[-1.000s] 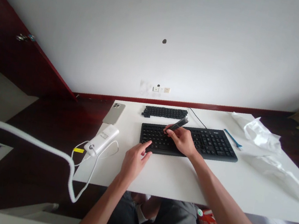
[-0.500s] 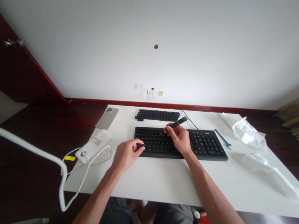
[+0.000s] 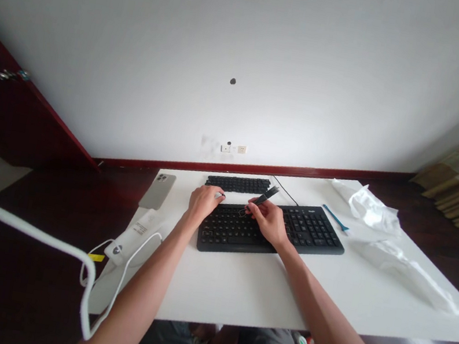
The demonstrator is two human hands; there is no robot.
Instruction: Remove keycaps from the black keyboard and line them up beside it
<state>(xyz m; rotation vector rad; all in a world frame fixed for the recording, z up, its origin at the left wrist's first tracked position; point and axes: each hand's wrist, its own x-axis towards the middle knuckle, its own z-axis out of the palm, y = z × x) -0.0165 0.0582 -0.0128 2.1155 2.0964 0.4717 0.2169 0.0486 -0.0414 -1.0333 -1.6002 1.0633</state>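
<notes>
A black keyboard [image 3: 313, 224] lies on the white table, and bare spots show among the keys on its left part. Over its middle, my right hand [image 3: 270, 221] grips a black keycap puller [image 3: 264, 195], with wire loops pointing down at the keys and a brush-like end up. My left hand [image 3: 203, 202] is closed in a pinch above the keyboard's far left corner, with a small dark keycap [image 3: 221, 195] between thumb and fingers. Just beyond that hand sit rows of loose black keycaps [image 3: 245, 184], partly covered by it.
A phone [image 3: 157, 190] and a white power strip [image 3: 137, 234] with a white cable [image 3: 83, 256] lie at left. To the right are a blue brush [image 3: 335, 218] and crumpled clear plastic bags [image 3: 375, 209]. The keyboard's cord [image 3: 287, 191] runs toward the back.
My left hand has moved from the keyboard's near left edge to its far left corner, carrying the keycap. My right hand stays over the keyboard with the puller. The view has shifted slightly.
</notes>
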